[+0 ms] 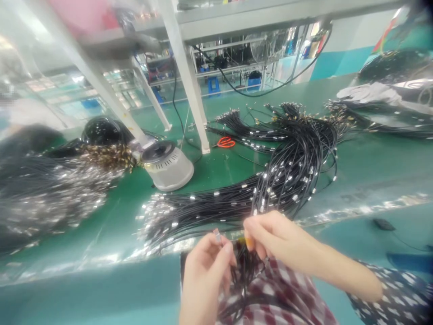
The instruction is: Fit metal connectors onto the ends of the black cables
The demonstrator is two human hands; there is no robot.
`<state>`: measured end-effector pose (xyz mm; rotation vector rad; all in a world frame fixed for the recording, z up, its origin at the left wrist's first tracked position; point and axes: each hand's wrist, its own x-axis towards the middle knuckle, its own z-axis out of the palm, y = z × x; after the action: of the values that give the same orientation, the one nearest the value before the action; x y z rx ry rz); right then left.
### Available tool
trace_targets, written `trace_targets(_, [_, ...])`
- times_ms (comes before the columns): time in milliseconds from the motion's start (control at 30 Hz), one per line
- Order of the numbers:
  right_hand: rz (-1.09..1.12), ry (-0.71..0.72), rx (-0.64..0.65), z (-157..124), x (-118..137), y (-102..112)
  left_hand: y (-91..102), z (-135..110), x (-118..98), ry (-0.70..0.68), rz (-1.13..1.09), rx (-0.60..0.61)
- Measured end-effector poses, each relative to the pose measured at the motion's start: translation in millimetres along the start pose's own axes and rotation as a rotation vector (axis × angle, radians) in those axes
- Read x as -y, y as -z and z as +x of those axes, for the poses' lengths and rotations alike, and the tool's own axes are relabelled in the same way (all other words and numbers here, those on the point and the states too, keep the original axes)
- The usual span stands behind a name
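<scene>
My left hand (206,273) is closed in a pinch near the table's front edge, with a small silvery cable connector (217,235) sticking up between thumb and fingers. Just to its right, my right hand (275,237) is also pinched shut; what its fingertips hold is hidden. Something yellow-orange (249,243) shows at those fingers, too blurred to name. Below both hands, black cables (248,268) hang over a checked cloth on my lap. A large bundle of black cables (216,205) with white tags lies on the table right behind my hands.
On the green table (135,212) stand a round grey-white device (172,169) and a white shelf post (189,81). Red-handled scissors (225,142) lie behind the bundle. More cables (50,198) are heaped at left, and plastic-wrapped bundles (399,108) at right.
</scene>
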<state>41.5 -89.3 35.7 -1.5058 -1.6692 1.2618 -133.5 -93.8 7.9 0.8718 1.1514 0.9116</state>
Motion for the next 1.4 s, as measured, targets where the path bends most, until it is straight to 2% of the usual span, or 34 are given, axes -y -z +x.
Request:
trace_targets(167, [-0.025, 0.069, 0.042, -4, 2, -2, -2.1, -1, -2, 0.019, 0.012, 0.041])
trace_targets(367, [-0.080, 0.067, -0.005, -3, 0, -6, -2.3, -1, 2, -0.003, 0.037, 0.028])
trace_targets(500, [0.055, -0.056, -0.072, 1, -7, -7, -3.0, -2, 1, 0.029, 0.011, -0.024])
trace_targets(767, [0.316, -0.045, -0.214, -7, -2, -24, -1.1, -3, 2, 0.034, -0.008, -0.030])
trace_targets(900, [0.375, -0.059, -0.316, -7, -3, -22, -0.9, -6, 0, 0.001, -0.044, 0.020])
trace_targets(1100, [0.498, -0.038, -0.194, -10, -1, -19, -3.2, -12, -2, -0.005, -0.049, 0.140])
trace_targets(1400, [0.529, -0.006, -0.134, -6, 4, -22, -7.8, -19, -9, 0.003, 0.050, 0.091])
